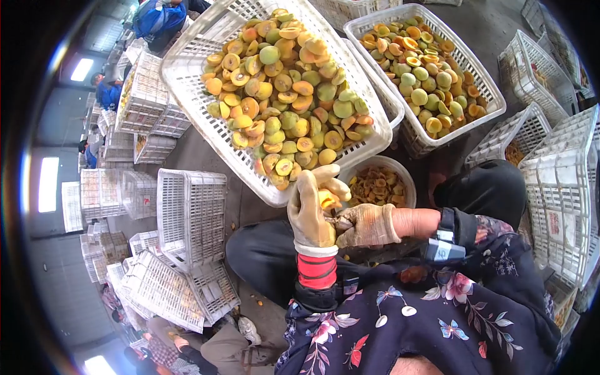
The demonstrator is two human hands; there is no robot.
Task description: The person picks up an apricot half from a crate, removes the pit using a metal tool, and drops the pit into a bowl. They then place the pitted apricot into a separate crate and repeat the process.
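My left hand (312, 209), in a tan rubber glove, is closed around an orange apricot half (327, 199). Against it rests my right hand (369, 225), also gloved, its fingers wrapped round something small and dark, mostly hidden, by the fruit. Just beyond the hands, a tilted white crate (187, 81) holds many halved apricots (281, 94), green to orange, some with pits showing. A white bucket (409, 181) behind my right hand contains orange-brown fruit pieces (375, 185).
A second white crate (494, 103) of apricot halves stands at the back right. Stacked crates (556, 194) rise close on my right; more crates (190, 219) stand to the left. Other people sit at the left, one in blue (156, 22) and one with outstretched legs (234, 347).
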